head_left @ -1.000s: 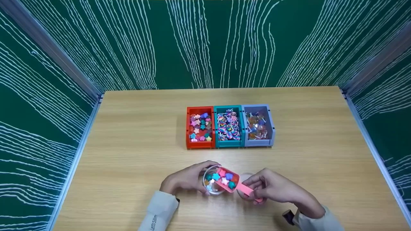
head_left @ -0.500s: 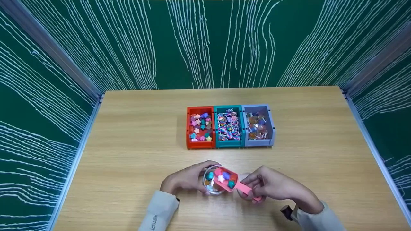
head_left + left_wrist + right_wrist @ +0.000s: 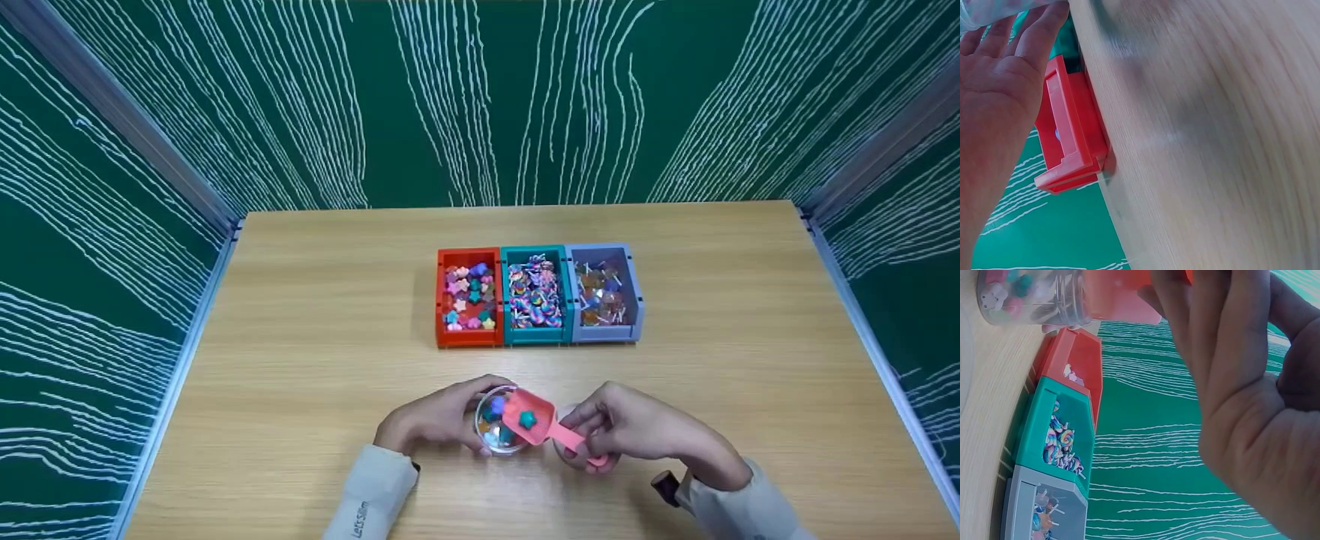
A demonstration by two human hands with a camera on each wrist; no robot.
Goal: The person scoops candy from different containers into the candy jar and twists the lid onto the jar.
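My left hand [image 3: 439, 416] curls around a clear plastic jar [image 3: 1044, 304] standing on the table, its mouth facing up. Colourful star-shaped beads [image 3: 995, 296] lie inside the jar. In my right hand [image 3: 641, 424] I grip the handle of a pink scoop [image 3: 536, 401], fingers and thumb closed around it. The scoop tilts down over the jar's mouth, its lip overlapping the rim in the head view. One green star bead [image 3: 528, 419] is still on the scoop, while a purple one shows at its lip. The left wrist view shows only the palm and a corner of the jar.
Behind the hands stand three joined bins: a red bin [image 3: 469, 340] of star beads, a teal bin [image 3: 537, 337] of swirl lollipop charms and a grey-lilac bin [image 3: 604, 334] of clear lollipop charms. A clear round lid [image 3: 964, 360] lies beneath my right hand.
My right hand has risen slightly and tipped the scoop further. Most star beads have slid off it into the jar, leaving the green one on it. My left hand stays put around the jar.
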